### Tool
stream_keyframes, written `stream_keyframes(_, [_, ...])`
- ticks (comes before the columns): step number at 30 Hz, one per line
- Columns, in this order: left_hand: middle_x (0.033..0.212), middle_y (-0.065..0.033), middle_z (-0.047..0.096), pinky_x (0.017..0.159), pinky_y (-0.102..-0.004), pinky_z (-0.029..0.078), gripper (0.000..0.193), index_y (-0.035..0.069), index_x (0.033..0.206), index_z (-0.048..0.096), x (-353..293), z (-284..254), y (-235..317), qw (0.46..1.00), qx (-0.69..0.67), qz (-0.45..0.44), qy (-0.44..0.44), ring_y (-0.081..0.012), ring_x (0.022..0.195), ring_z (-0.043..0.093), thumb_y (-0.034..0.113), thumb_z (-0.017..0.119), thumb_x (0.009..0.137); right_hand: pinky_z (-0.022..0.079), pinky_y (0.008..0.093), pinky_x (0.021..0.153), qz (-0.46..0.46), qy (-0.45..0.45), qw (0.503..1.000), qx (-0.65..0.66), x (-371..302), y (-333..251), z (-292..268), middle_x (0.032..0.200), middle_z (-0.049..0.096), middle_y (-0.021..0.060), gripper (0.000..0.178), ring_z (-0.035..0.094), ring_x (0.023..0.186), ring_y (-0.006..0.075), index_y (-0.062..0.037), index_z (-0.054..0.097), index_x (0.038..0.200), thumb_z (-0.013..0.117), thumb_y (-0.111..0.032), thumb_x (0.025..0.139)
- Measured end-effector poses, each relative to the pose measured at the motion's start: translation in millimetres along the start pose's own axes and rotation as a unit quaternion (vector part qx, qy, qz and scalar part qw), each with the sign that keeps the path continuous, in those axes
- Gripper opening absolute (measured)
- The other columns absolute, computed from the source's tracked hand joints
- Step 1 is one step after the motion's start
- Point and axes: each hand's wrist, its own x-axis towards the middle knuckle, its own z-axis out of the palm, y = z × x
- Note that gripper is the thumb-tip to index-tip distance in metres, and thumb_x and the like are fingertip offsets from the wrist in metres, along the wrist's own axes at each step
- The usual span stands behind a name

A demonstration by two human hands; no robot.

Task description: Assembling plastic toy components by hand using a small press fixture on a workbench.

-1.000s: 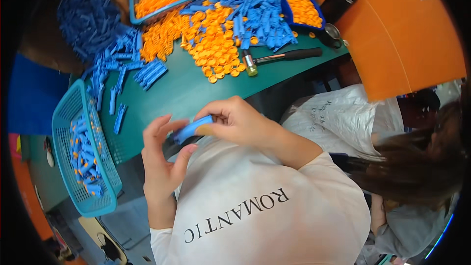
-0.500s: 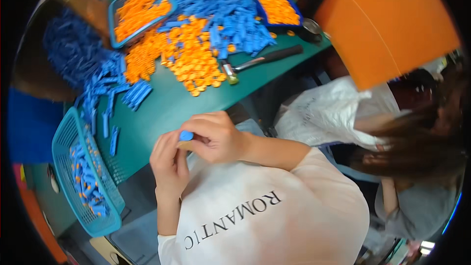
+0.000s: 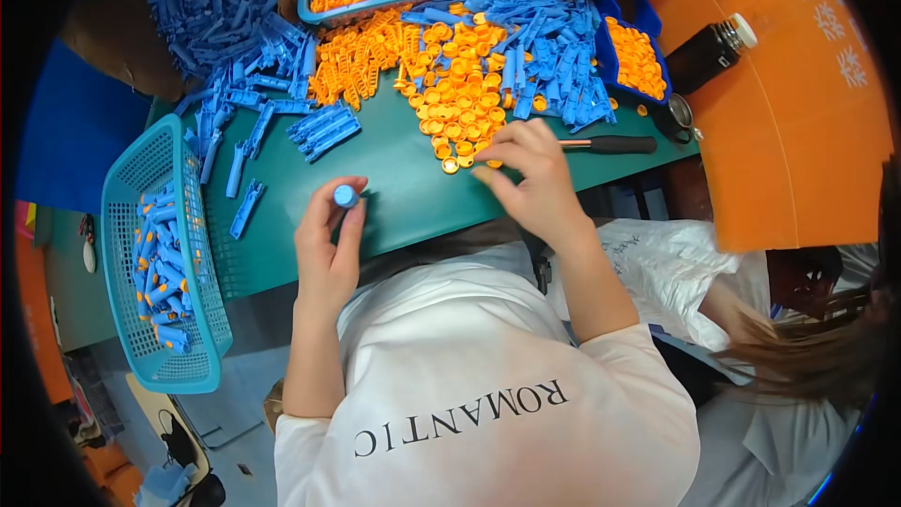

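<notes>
My left hand [image 3: 328, 242] is closed around a blue plastic tube [image 3: 346, 196], its round end turned up between thumb and fingers. Over the near edge of a loose pile of orange round caps [image 3: 460, 103] is my right hand [image 3: 533, 176]. Its thumb and index finger are apart at the caps, and no grip on one shows. Left of the caps lie orange toothed strips [image 3: 352, 66]. Several blue half-shells [image 3: 324, 130] lie side by side on the green table [image 3: 404, 192], with a single blue piece [image 3: 247, 209] nearer my left hand.
A turquoise basket [image 3: 211, 319] at left holds blue tubes with orange parts. Behind are another basket [image 3: 375, 11] of orange strips and heaps of blue pieces [image 3: 563, 66]. A black-handled tool [image 3: 624, 145], a blue bin [image 3: 608, 61] and a dark bottle [image 3: 704, 58] stand right. Another person sits at right.
My hands were together at the blue tube; now they are apart. My right hand has moved away to the orange caps, while the left keeps the tube. The view has shifted.
</notes>
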Motion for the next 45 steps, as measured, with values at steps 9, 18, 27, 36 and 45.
stream_keyframes(9, [0.109,-0.0109,0.065,0.088,-0.0299,0.055,0.018,-0.002,0.113,0.066,5,4,4,0.999,0.020,0.037,-0.024,-0.0186,0.096,0.066,-0.002,0.065,0.094,0.038,0.0393,0.081,-0.017,-0.052,0.995,-0.077,6,-7,32,0.096,0.060,0.0039,0.017,0.056,0.097,0.0250,-0.0082,0.073,0.090,0.082,-0.012,0.075])
stream_keyframes(18, [0.110,-0.0107,0.065,0.088,-0.0283,0.054,0.023,-0.003,0.118,0.066,3,7,-11,0.999,0.005,0.045,-0.020,-0.0179,0.100,0.067,-0.002,0.063,0.096,0.034,0.0420,0.089,-0.065,-0.054,0.991,-0.103,7,-12,32,0.100,0.061,0.0017,0.013,0.055,0.100,0.0235,-0.0106,0.071,0.088,0.080,-0.011,0.078])
stream_keyframes(27, [0.103,-0.0108,0.067,0.082,-0.0290,0.055,0.023,-0.001,0.116,0.068,3,9,-14,0.998,0.006,0.064,0.007,-0.0189,0.091,0.068,-0.001,0.067,0.094,0.040,0.0415,0.090,-0.109,-0.072,0.990,-0.056,8,-6,35,0.102,0.065,0.0061,0.012,0.058,0.102,0.0283,-0.0050,0.068,0.090,0.075,-0.003,0.080])
stream_keyframes(36, [0.102,-0.0106,0.068,0.079,-0.0289,0.056,0.022,-0.001,0.112,0.069,2,11,-17,0.996,0.008,0.087,0.017,-0.0190,0.088,0.069,-0.002,0.070,0.090,0.057,0.0310,0.075,0.019,-0.089,0.979,0.181,9,-38,59,0.105,0.068,0.0149,0.016,0.070,0.088,0.0232,0.0020,0.067,0.101,0.070,0.006,0.086])
stream_keyframes(45, [0.101,-0.0112,0.068,0.078,-0.0296,0.057,0.022,-0.001,0.110,0.070,1,10,-17,0.995,0.001,0.096,0.034,-0.0196,0.088,0.070,-0.004,0.072,0.088,0.056,0.0378,0.078,-0.147,-0.073,0.986,0.041,-10,-32,61,0.104,0.070,0.0138,0.020,0.067,0.091,0.0316,0.0023,0.071,0.101,0.074,0.005,0.081])
